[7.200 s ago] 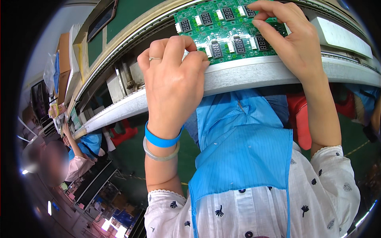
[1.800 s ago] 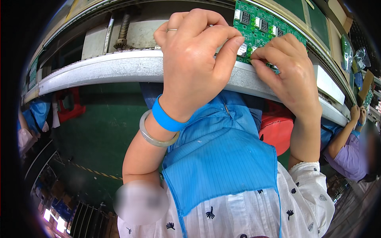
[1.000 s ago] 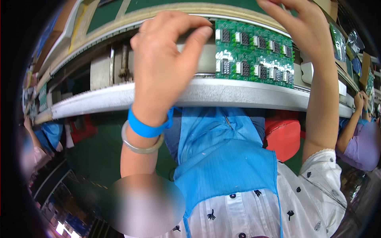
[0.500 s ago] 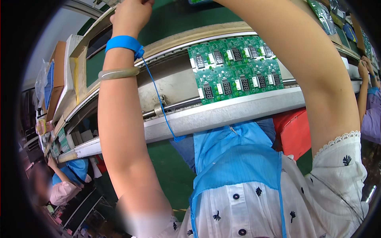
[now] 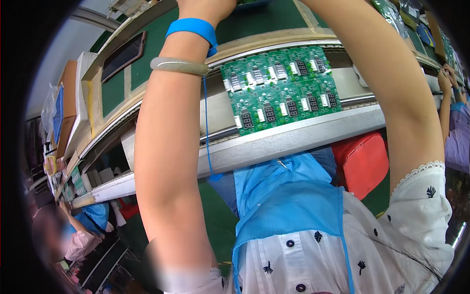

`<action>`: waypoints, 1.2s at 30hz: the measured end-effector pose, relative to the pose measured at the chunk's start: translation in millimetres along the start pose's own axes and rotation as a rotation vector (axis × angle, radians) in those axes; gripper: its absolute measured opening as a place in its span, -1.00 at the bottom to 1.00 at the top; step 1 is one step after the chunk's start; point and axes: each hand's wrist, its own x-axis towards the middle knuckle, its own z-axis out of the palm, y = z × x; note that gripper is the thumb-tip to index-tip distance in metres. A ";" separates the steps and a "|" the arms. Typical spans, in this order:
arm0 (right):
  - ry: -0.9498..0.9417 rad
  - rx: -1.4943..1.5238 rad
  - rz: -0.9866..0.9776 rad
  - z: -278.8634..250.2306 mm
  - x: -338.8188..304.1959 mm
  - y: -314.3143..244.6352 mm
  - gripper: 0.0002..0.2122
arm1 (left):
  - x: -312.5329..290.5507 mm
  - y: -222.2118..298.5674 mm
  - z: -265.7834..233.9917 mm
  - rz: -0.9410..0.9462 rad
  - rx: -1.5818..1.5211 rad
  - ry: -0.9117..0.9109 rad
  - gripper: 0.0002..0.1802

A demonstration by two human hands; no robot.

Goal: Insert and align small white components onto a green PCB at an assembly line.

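Observation:
My left hand (image 5: 208, 7) reaches over the far side of the bench, cut off by the upper edge, so its fingers are hidden. A blue wrist strap (image 5: 190, 29) with a thin cord and a pale bangle (image 5: 179, 65) circle that wrist and forearm. Only my right forearm shows; the hand lies beyond the picture. Between the arms, a dark blue-edged thing with green in it (image 5: 252, 5) peeks in at the top, too cut off to name. Nearer me, a panel of green circuit boards (image 5: 284, 93) with digit displays and white connectors rests across the rails.
A metal rail (image 5: 293, 125) runs along the bench's near side. A dark phone (image 5: 125, 56) lies on the green mat at left, by cardboard boxes (image 5: 69, 98). Bagged parts (image 5: 391, 17) sit far right. Co-workers' arms (image 5: 444, 83) show at both sides. A red seat (image 5: 363, 164) is below.
My left hand and forearm have swung to the right, uncovering the phone at left. The circuit board panel sits slightly further left in the picture.

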 end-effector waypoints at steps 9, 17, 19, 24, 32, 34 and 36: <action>0.246 0.269 -0.028 0.2 -22.3 0.1 -0.82 | -4.8 12.9 -4.2 -0.191 -0.094 -0.082 -0.81; 0.418 0.891 0.004 3.2 -96.2 37.8 -0.82 | -4.4 23.4 -20.8 -0.208 -0.591 0.084 -0.83; 0.298 1.297 0.015 13.9 -127.4 40.6 -0.79 | -17.1 34.2 -36.0 -0.264 -0.710 0.033 -0.84; 0.201 1.272 0.093 46.3 -200.4 51.1 -0.79 | -63.2 80.3 -72.5 -0.398 -1.206 -0.182 -0.88; 0.044 1.745 0.153 55.2 -243.9 34.8 -0.75 | -119.9 87.9 -61.1 -0.416 -1.396 -0.472 -0.76; 0.029 1.662 0.106 47.9 -245.0 29.2 -0.76 | -123.0 90.3 -61.2 -0.455 -1.405 -0.491 -0.76; 0.032 1.668 0.098 48.4 -246.1 28.2 -0.77 | -125.8 91.4 -59.8 -0.478 -1.483 -0.473 -0.76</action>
